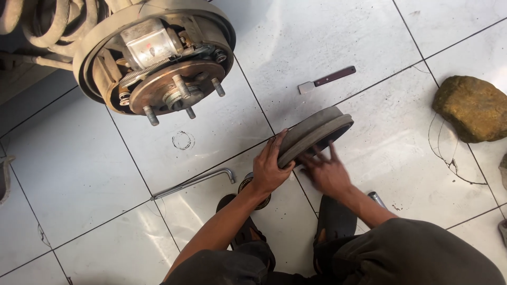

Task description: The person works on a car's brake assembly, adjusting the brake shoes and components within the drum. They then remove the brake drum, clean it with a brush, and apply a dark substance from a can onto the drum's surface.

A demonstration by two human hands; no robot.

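The person crouches on the floor and has the brake drum (314,133) tipped up on its edge, just in front of their feet. The left hand (269,168) is clamped around the near rim, fingers curled over the top. The right hand (327,171) is spread flat and open, reaching under the drum's hollow side; it is blurred, so I cannot tell whether it touches the inner face.

To my eye, the drum is heavy and wants a firm hold at the rim while the other hand works inside; keeping it leaned on the tile rather than lifted looks the safer way, with fingers kept out from under the lower edge.

The floor (79,174) is glossy white tile with dark grout lines and a few cracks. The bare hub (177,87) with its 4 studs hangs at upper left, well apart. An L-shaped wrench (195,182) lies near the left hand, a scraper (326,80) beyond the drum, and a brown rock (472,108) off to the right.
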